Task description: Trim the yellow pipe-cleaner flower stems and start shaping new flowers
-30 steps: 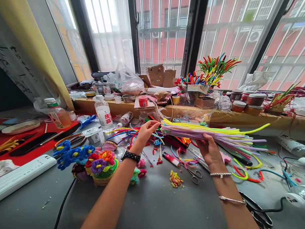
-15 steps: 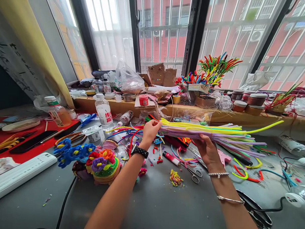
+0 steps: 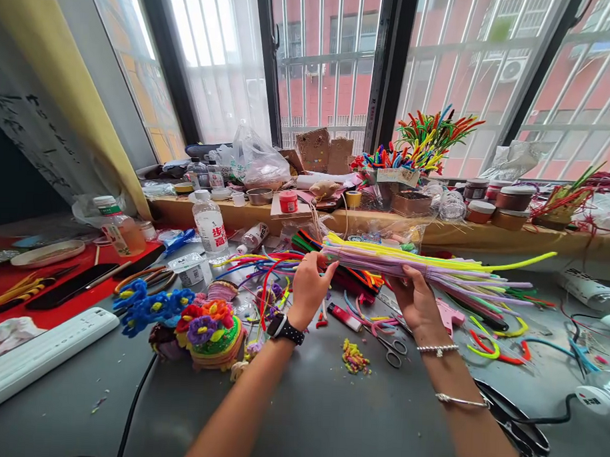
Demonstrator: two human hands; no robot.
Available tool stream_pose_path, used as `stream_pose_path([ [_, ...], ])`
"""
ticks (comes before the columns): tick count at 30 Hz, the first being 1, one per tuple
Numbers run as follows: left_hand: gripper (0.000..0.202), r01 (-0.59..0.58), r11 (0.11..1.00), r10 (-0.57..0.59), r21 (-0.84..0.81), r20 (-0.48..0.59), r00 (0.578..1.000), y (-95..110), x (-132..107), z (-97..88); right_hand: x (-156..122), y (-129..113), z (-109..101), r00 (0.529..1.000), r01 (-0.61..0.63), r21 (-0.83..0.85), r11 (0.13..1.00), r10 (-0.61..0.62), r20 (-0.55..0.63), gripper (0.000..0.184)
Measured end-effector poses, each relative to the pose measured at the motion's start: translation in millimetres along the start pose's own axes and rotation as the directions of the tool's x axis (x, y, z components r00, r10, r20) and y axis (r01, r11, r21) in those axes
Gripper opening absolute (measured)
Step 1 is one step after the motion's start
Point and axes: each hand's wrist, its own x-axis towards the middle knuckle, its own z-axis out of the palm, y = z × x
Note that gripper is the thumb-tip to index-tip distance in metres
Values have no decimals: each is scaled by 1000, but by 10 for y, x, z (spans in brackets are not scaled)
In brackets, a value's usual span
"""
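Observation:
A loose bundle of long pipe cleaners (image 3: 379, 256), mostly lilac, pale and yellow, is held up above the table. At its left end, my left hand (image 3: 310, 289) is curled with the fingers at the tips and the thumb in front. My right hand (image 3: 416, 302) grips the bundle from below near its middle, the thumb in front and the other fingers partly hidden. The yellow and lilac ends fan out to the right. Under the bundle lie more pipe cleaners, in black, orange and red (image 3: 360, 280). Scissors (image 3: 391, 348) rest on the table nearby.
Pipe-cleaner flowers (image 3: 201, 328) in a round basket stand left, near a white power strip (image 3: 45, 359). Yellow-pink clippings (image 3: 354, 357) lie in front. A pink glue gun (image 3: 449, 317) and large black-handled shears (image 3: 516, 422) are at right. Bottles (image 3: 209, 225) and jars line the back.
My left hand has shifted slightly right and down at the bundle's left end, its thumb now turned to the front. My right hand stays in nearly the same place.

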Motion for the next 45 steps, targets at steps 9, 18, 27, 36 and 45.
stream_pose_path([
  [9, 18, -22, 973, 65, 230, -179, 982, -43, 9, 230, -38, 25, 32, 1000, -26, 12, 1000, 27, -14, 18],
  [18, 22, 1, 977, 50, 215, -231, 972, -117, 32, 227, -88, 15, 98, 998, -54, 55, 997, 56, -27, 19],
  [27, 23, 175, 886, -155, -430, 82, 985, -200, 173, 95, -42, -61, 28, 1000, 9, -31, 999, -8, 19, 19],
  [36, 22, -278, 960, 276, -42, -41, 960, 323, 73, 41, -179, 53, 138, 989, 57, -97, 994, -43, 142, 26],
  [45, 13, -223, 973, 226, 54, -53, 973, 264, 101, 69, -213, 70, 146, 983, 67, -122, 990, -45, 178, 25],
])
